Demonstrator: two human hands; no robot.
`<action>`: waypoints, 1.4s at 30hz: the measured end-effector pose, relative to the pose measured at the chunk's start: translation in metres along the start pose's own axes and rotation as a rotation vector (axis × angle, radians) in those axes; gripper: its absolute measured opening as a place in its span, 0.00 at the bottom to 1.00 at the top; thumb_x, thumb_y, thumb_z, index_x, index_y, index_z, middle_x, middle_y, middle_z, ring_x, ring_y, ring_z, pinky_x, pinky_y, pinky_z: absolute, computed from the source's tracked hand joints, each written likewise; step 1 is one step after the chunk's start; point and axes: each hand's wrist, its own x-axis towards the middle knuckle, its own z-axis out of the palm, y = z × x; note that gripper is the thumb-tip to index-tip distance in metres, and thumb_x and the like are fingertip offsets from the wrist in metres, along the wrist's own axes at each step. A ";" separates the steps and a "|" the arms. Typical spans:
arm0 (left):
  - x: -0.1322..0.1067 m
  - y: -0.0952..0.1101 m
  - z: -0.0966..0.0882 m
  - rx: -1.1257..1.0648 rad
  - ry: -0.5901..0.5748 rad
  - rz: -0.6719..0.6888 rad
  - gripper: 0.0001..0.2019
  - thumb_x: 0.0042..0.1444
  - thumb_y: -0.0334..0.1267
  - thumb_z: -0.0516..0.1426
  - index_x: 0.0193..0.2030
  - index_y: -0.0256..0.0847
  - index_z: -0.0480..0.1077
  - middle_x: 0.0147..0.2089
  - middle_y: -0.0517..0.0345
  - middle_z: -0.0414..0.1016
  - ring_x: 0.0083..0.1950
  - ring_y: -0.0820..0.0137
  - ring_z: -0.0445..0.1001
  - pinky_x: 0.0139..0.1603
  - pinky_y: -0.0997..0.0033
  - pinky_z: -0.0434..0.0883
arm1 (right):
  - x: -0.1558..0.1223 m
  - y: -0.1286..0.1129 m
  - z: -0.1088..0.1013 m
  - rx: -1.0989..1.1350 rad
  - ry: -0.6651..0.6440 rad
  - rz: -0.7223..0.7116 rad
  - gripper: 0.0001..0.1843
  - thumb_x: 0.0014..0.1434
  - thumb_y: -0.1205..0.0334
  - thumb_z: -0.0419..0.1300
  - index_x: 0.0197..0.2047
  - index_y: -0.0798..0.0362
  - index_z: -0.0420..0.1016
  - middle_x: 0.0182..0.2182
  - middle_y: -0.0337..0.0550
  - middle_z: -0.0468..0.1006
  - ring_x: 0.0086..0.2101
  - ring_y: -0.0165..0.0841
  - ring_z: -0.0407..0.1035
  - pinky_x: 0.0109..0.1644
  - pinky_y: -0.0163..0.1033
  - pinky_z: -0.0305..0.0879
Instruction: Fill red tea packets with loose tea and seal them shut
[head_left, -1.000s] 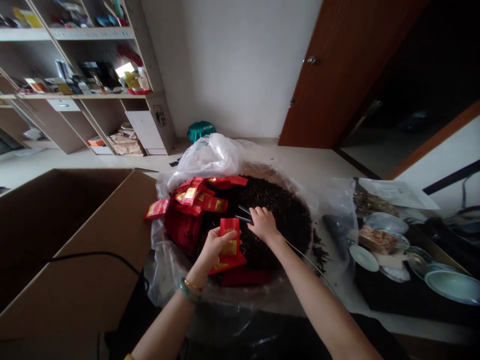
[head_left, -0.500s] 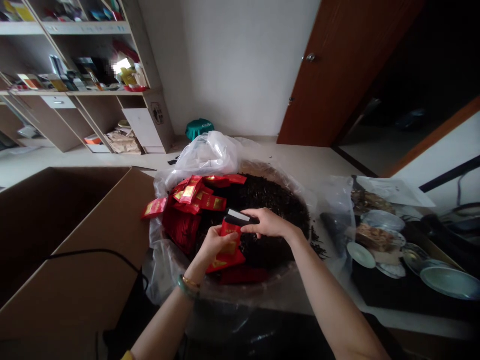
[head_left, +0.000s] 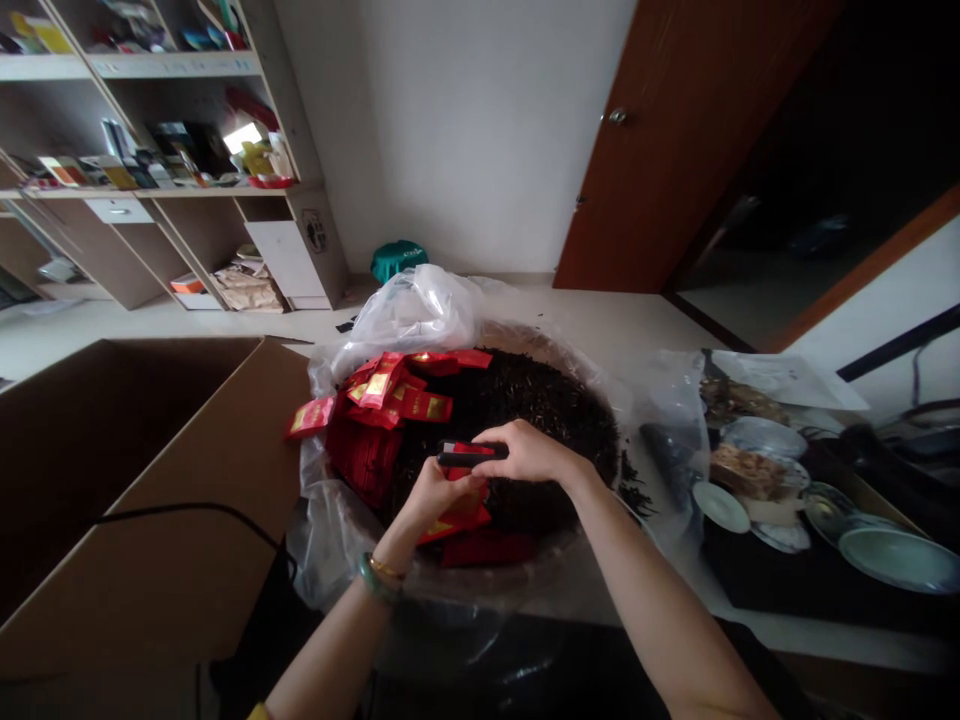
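My left hand pinches a red foil packet with gold print, over a round basket of dark dried tea leaves. My right hand is closed around a small black handheld bag sealer. The sealer lies across the packet's top edge, and a strip of red shows along it. Left of my hands, several red packets rest in a heap on the leaves. Another dark red packet lies at the basket's near side.
Clear plastic sheeting lines the basket. A large open cardboard box stands at left, with a black cable over it. Bowls and a small white dish sit at right. Shelves and a door are behind.
My right hand has turned the sealer level and moved it left onto the packet's top. The packet's upper part is now mostly covered by the sealer and my fingers.
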 end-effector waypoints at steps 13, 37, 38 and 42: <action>-0.001 0.002 0.003 -0.079 0.041 -0.054 0.18 0.34 0.46 0.70 0.27 0.33 0.75 0.24 0.58 0.75 0.23 0.74 0.71 0.26 0.76 0.67 | 0.002 -0.006 0.007 -0.094 0.104 0.019 0.10 0.55 0.57 0.61 0.38 0.47 0.81 0.27 0.36 0.80 0.29 0.31 0.71 0.32 0.32 0.58; 0.012 0.014 0.000 -0.091 0.063 -0.032 0.24 0.32 0.49 0.70 0.31 0.32 0.76 0.28 0.54 0.78 0.25 0.71 0.73 0.28 0.74 0.68 | 0.008 0.009 0.007 -0.099 0.252 0.060 0.17 0.55 0.55 0.62 0.48 0.48 0.78 0.45 0.44 0.80 0.46 0.41 0.74 0.52 0.42 0.67; 0.013 0.014 0.000 -0.110 0.061 -0.027 0.24 0.32 0.49 0.70 0.32 0.32 0.76 0.27 0.54 0.78 0.26 0.71 0.73 0.29 0.74 0.68 | 0.008 0.010 0.008 -0.083 0.258 0.059 0.17 0.55 0.55 0.61 0.48 0.48 0.78 0.45 0.45 0.80 0.46 0.41 0.74 0.51 0.42 0.67; 0.017 0.012 -0.002 -0.110 0.038 -0.002 0.24 0.31 0.49 0.70 0.30 0.31 0.76 0.25 0.55 0.76 0.23 0.74 0.70 0.27 0.76 0.65 | 0.010 0.014 0.010 -0.071 0.261 0.058 0.18 0.54 0.55 0.61 0.48 0.49 0.78 0.45 0.46 0.80 0.47 0.43 0.74 0.52 0.44 0.68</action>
